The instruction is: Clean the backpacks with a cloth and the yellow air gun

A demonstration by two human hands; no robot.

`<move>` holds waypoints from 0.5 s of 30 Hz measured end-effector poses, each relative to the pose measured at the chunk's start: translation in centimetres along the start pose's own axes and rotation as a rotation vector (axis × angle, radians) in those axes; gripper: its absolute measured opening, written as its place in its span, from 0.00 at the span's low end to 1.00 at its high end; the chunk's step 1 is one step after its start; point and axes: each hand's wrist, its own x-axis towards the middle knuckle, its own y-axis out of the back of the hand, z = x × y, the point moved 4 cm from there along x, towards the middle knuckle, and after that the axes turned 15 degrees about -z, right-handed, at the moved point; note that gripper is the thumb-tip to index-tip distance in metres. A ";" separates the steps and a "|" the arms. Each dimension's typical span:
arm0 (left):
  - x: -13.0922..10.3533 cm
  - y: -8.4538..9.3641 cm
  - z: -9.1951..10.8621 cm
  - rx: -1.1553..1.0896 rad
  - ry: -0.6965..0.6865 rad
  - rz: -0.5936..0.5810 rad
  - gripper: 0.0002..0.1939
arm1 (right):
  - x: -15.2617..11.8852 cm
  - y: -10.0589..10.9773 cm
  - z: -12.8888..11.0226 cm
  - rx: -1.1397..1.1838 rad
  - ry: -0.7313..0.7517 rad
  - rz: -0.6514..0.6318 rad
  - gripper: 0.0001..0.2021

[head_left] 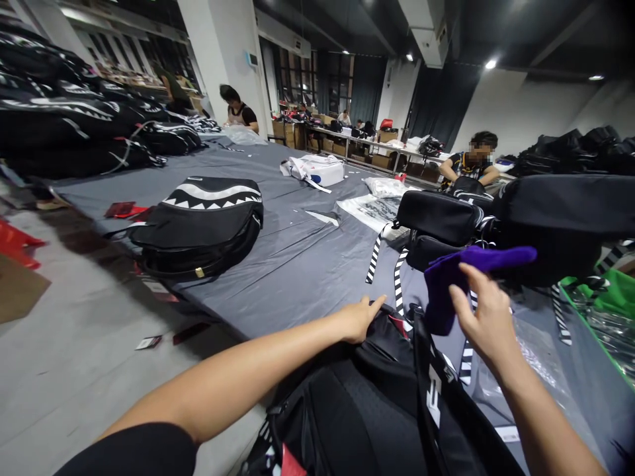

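Observation:
A black backpack (347, 410) with a strap bearing white lettering is close in front of me, at the table's near edge. My left hand (361, 320) is closed on its top edge. My right hand (483, 317) is raised to the right of the backpack, thumb and forefinger apart. Just beyond its fingertips is a purple cloth (439, 294), one end stretching right and another hanging down. Whether the fingers touch the cloth I cannot tell. Black-and-white striped straps (399, 281) hang from black bags (439, 215) behind it.
On the grey-covered table (297, 264) lie a black backpack with a jagged white tooth pattern (213, 211), a white bag (317, 170) and plastic packaging (387, 187). Backpacks are piled at left (59, 119). A green-edged container (610, 317) stands right. Co-workers sit farther back.

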 end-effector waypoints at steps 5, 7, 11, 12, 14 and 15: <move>-0.2 0.3 0.2 -0.029 -0.016 0.017 0.57 | -6.6 -0.3 9.9 -0.010 -0.309 -0.170 0.21; -0.1 0.2 0.4 -0.018 -0.025 0.011 0.57 | -11.0 0.0 15.4 -0.086 -0.524 -0.240 0.21; 0.5 -0.2 0.6 0.011 0.004 0.027 0.54 | -20.1 -1.6 22.3 -0.001 -0.727 -0.658 0.20; 0.7 -0.3 0.6 0.022 0.019 0.027 0.54 | -21.8 -2.1 22.9 0.015 -0.745 -0.702 0.20; 1.2 -0.3 0.5 0.044 0.039 0.013 0.54 | -23.6 -3.2 23.5 0.023 -0.747 -0.673 0.21; 1.3 -0.3 0.5 0.053 0.040 0.004 0.54 | -23.8 -3.6 23.6 -0.001 -0.747 -0.616 0.23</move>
